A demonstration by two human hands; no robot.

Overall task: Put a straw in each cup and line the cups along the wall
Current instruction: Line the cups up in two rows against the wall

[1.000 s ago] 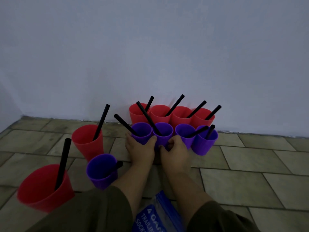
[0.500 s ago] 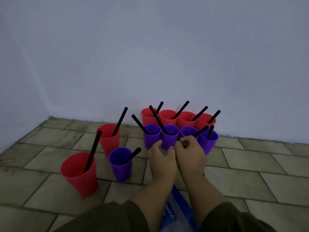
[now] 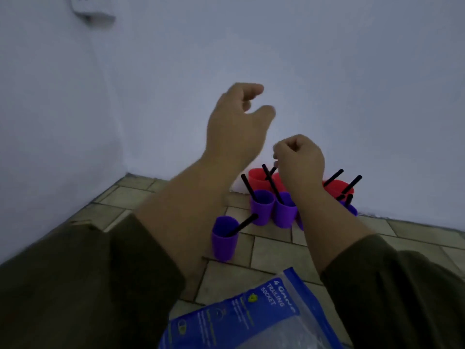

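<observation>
A row of red cups (image 3: 259, 178) with black straws stands against the wall, and a row of purple cups (image 3: 263, 206) with straws stands right in front of it. One purple cup (image 3: 224, 244) with a leaning straw (image 3: 242, 225) stands apart, nearer to me on the left. My left hand (image 3: 236, 127) is raised high in the air, fingers loosely curled and apart, holding nothing. My right hand (image 3: 299, 159) hovers above the rows in a closed fist and hides the middle cups. A straw tip lies just under its fingers; a grip on it is not visible.
The floor (image 3: 271, 248) is tiled, and the white wall meets a side wall in a corner at the left. A blue and clear plastic bag (image 3: 251, 316) lies at the bottom of the view. A white wall socket (image 3: 93, 11) sits high at the top left.
Both hands have lifted off the purple cups, the left far up, the right just above the rows. The view has swung right and up; my left arm now covers the two red cups at the left.
</observation>
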